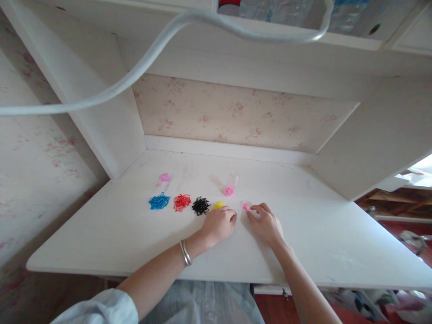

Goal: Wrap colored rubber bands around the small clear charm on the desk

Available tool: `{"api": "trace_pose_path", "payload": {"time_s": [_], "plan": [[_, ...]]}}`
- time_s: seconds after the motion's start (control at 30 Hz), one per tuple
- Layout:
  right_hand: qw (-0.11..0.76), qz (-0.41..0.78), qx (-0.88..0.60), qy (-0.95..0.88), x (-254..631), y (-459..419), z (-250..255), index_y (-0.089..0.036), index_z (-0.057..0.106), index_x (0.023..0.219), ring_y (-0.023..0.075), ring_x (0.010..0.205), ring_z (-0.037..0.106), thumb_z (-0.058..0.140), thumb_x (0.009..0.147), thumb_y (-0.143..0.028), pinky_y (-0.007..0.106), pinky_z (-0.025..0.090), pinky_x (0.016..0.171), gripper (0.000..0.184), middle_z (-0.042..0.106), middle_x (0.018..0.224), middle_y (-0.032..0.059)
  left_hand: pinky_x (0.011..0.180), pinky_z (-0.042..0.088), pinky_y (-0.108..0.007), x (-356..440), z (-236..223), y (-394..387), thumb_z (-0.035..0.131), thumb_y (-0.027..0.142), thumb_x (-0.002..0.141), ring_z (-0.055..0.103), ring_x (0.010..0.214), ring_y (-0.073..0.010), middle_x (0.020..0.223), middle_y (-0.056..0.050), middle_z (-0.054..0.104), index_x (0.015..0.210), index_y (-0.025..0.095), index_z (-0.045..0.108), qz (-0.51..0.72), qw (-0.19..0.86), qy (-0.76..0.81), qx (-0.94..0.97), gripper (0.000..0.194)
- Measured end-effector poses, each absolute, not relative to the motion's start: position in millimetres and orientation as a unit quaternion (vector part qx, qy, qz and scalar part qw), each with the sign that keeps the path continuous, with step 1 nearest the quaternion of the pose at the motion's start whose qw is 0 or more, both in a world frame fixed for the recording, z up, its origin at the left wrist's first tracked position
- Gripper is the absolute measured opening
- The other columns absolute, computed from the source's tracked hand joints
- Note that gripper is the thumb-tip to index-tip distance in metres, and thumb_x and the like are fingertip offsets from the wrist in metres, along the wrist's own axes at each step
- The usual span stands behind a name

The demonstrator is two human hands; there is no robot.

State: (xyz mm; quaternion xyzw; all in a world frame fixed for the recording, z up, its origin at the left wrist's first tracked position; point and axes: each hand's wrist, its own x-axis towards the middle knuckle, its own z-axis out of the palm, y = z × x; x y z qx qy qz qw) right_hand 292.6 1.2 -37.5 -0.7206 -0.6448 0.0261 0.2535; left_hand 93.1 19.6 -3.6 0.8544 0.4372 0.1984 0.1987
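Small heaps of rubber bands lie in a row on the white desk (303,225): blue (159,201), red (182,202), black (200,206), yellow (218,204) and pink (245,205). My left hand (219,223) rests on the desk as a loose fist, right behind the yellow heap and touching it. My right hand (266,221) lies next to it, fingers curled, fingertips pinching at the small pink heap. A clear bag with pink bands (230,185) stands behind the row.
A small pink object (164,177) lies at the back left of the desk. White side panels enclose the desk, with flowered wallpaper (236,112) behind. A pale cable (141,58) hangs across the top under a shelf. A silver bangle (185,252) is on my left wrist.
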Motion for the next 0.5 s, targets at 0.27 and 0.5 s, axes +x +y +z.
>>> {"api": "trace_pose_path", "payload": {"time_s": [0.27,0.5], "plan": [[0.225,0.009,-0.716,-0.66,290.8,-2.3,-43.2,-0.027,0.066,0.094,0.0126,0.074,0.06,0.042,0.09,-0.037,0.024,0.039,0.065,0.027,0.061,0.094,0.0021,0.075,0.048,-0.032,128.4,-4.3,30.8,0.042,0.025,0.09,0.064,0.088,-0.0218,0.097,-0.009,0.065,0.093,0.019,0.063,0.145,0.119,0.437,0.88,0.023],[0.215,-0.007,-0.699,-0.682,292.2,-6.2,-41.6,-0.026,0.064,0.095,0.0132,0.074,0.059,0.034,0.094,-0.032,0.025,0.038,0.068,0.031,0.062,0.091,0.0028,0.075,0.049,-0.033,145.9,-8.6,41.5,0.038,0.019,0.091,0.064,0.088,-0.0224,0.096,-0.01,0.065,0.102,0.019,0.06,0.135,0.092,0.427,0.89,0.025]]}}
